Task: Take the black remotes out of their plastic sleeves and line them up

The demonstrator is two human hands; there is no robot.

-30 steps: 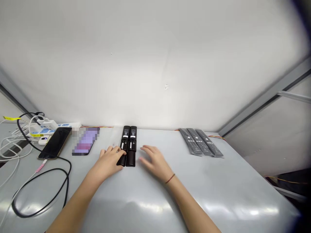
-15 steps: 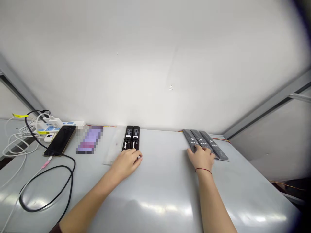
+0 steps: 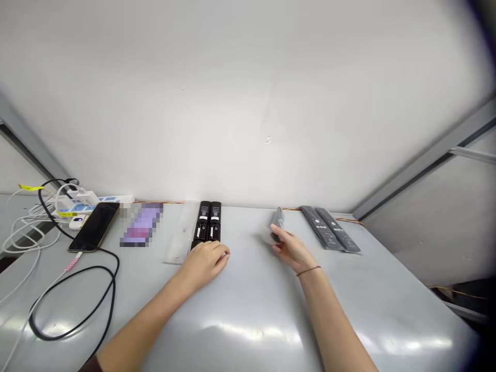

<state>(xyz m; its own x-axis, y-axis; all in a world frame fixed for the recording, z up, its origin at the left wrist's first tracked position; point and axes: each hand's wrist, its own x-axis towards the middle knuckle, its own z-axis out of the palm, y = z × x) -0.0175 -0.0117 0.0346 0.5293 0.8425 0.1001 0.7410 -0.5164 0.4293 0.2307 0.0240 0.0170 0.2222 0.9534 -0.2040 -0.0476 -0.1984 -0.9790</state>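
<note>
My left hand (image 3: 203, 263) is cupped over the lower ends of two black remote controls (image 3: 209, 222), which lie side by side, backs up, with battery compartments showing. My right hand (image 3: 291, 249) holds a grey remote control in clear plastic wrap (image 3: 277, 225), raised on edge and seen nearly end-on, with much of it hidden by my fingers. To the right of that hand, two more wrapped grey remote controls (image 3: 329, 229) lie flat, buttons up, and touch along their sides.
A clear plastic sleeve (image 3: 178, 237) lies left of the black remotes, beside a pixelated purple item (image 3: 141, 225). Further left are a black smartphone (image 3: 93, 227), a power strip (image 3: 93, 200) and tangled black and white cables (image 3: 73, 305). A white wall closes the table's far edge.
My right hand has lifted one grey remote from the group of three and carried it left. My left hand has moved onto the lower ends of the black remotes.
</note>
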